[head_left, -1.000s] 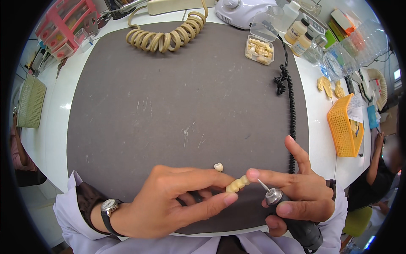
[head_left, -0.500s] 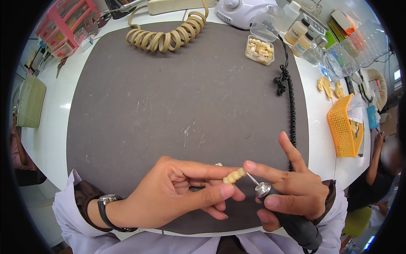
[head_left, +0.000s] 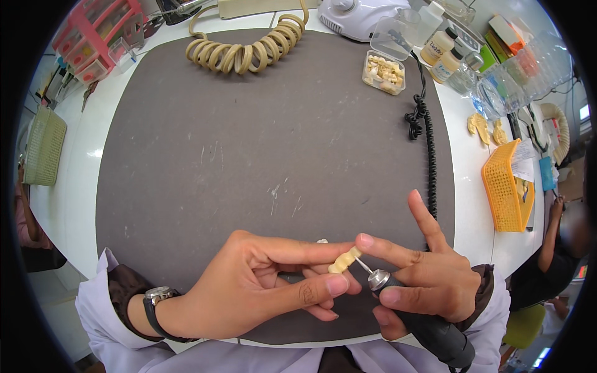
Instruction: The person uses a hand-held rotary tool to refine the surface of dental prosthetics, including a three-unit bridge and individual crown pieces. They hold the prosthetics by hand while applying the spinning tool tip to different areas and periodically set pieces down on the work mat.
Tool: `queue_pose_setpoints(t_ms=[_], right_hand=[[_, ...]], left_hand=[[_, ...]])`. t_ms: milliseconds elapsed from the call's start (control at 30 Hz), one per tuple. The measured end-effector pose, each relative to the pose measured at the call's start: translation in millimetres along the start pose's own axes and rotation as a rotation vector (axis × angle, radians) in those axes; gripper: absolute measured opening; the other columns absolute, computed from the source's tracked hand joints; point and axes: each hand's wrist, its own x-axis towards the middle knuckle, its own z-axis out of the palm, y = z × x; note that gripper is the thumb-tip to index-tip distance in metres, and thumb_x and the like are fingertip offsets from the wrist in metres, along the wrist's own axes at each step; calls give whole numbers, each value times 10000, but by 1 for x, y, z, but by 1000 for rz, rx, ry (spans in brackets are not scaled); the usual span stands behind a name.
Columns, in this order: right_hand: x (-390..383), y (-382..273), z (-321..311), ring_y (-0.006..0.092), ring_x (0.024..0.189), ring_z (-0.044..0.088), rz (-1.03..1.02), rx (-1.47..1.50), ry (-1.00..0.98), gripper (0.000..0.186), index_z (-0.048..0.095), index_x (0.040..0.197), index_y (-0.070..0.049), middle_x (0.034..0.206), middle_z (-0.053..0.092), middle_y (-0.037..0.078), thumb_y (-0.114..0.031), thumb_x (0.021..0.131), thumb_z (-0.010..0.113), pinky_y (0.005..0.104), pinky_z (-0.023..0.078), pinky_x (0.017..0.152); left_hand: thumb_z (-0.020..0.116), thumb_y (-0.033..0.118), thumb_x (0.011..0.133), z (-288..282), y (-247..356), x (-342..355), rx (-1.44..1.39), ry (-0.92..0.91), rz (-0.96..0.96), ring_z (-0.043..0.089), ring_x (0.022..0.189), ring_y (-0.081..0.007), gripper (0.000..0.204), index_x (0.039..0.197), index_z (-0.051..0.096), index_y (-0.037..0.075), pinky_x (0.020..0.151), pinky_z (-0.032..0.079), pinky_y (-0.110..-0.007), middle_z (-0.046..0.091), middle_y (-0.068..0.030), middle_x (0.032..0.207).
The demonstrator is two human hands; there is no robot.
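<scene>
The left hand (head_left: pixel 258 283) grasps a cream dental bridge (head_left: pixel 342 261) by its left end, thumb below and index finger above, over the near edge of the grey mat (head_left: pixel 249 155). That pinch is small, so the bridge could twist or spring free if the bur caught an edge. A loose tooth crown (head_left: pixel 321 240) shows just beyond the index finger, where a sweep of the hand could knock it away. The right hand (head_left: pixel 429 286) grips a black rotary handpiece (head_left: pixel 429 326), its index fingertip seemingly steadying the bridge's right end. The tapered bur (head_left: pixel 363 266) points at that end, very near this fingertip; a slip could nick skin or overcut the bridge. Whether it is spinning I cannot tell.

Among the containers, the green basket (head_left: pixel 46 149) at far left hides its contents. The pink drawer unit (head_left: pixel 78 31) has see-through fronts, contents unclear. A hinged clear box (head_left: pixel 379 87) stands open, full of tooth-coloured pieces (head_left: pixel 385 71). Dark-capped bottles (head_left: pixel 438 46) beside it look pale inside. The orange basket (head_left: pixel 492 186) holds paper (head_left: pixel 522 158) and tan fragments.
</scene>
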Motion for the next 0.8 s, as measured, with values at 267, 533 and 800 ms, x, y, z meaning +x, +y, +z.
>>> queue_pose_setpoints(t_ms=[267, 533, 800], right_hand=[[1, 0, -4, 396, 1072, 546, 4, 11, -30, 386, 550, 1063, -145, 734, 669, 88, -88, 732, 741, 669, -4, 1019], [2, -4, -6, 398, 1074, 544, 18, 6, -51, 382, 552, 1047, -135, 726, 668, 91, -110, 725, 754, 677, -5, 1013], [3, -3, -4, 394, 1045, 564, 8, -7, -28, 337, 544, 1012, -123, 692, 661, 86, -98, 738, 738, 679, 21, 1015]], left_hand=[[586, 25, 854, 0, -1, 0, 11, 2, 19, 642, 788, -176, 318, 1151, 533, -80, 705, 579, -287, 629, -208, 951], [589, 19, 850, -1, -3, -1, 35, -4, 69, 643, 791, -183, 313, 1144, 540, -76, 690, 580, -283, 630, -205, 945], [589, 17, 849, -2, -3, 0, 43, -10, 62, 643, 794, -185, 312, 1142, 540, -78, 688, 581, -287, 631, -206, 944]])
